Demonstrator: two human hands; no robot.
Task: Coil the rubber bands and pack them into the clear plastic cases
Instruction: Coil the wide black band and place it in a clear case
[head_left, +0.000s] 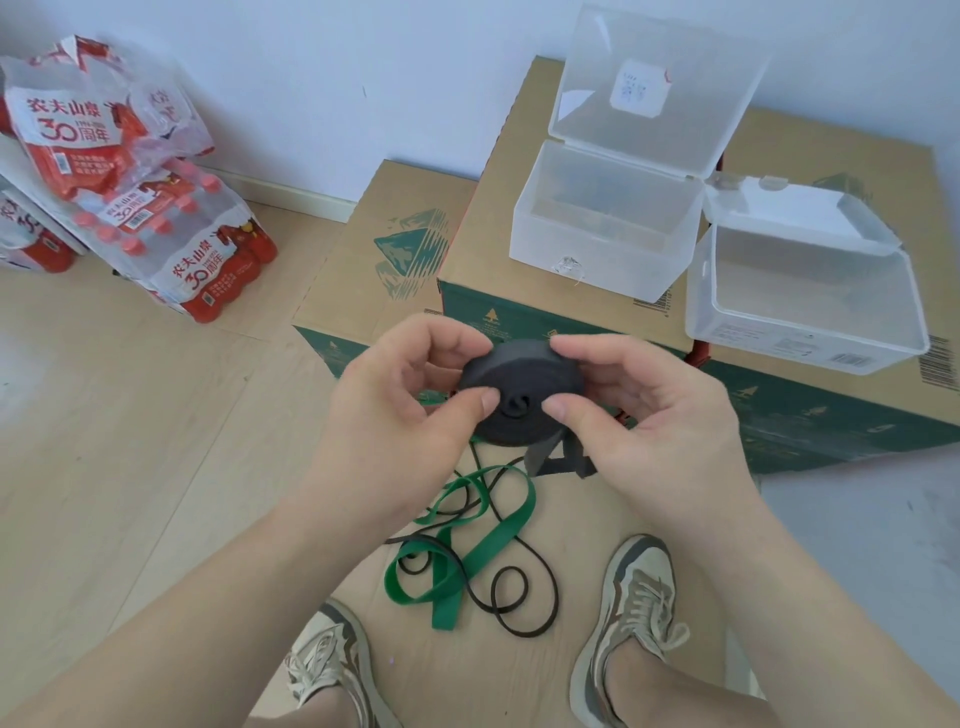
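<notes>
- A black rubber band (519, 389), almost fully coiled, is pinched at frame centre by the left hand (395, 410) and the right hand (639, 410); a short tail (550, 460) is left hanging.
- Coiling is judged to be the step in hand; next the tail must be wound in, with the grip kept tight.
- A green band (488, 540) is left tangled on the floor below; open clear cases (597, 249) are set at upper right.

Occlusions noted.
Your left hand (395, 410) and right hand (649, 410) cover both sides of the black coil (519, 384); lid sticker (638, 93) unreadable, too small; bottle pack (31, 244) cut by left edge.
</notes>
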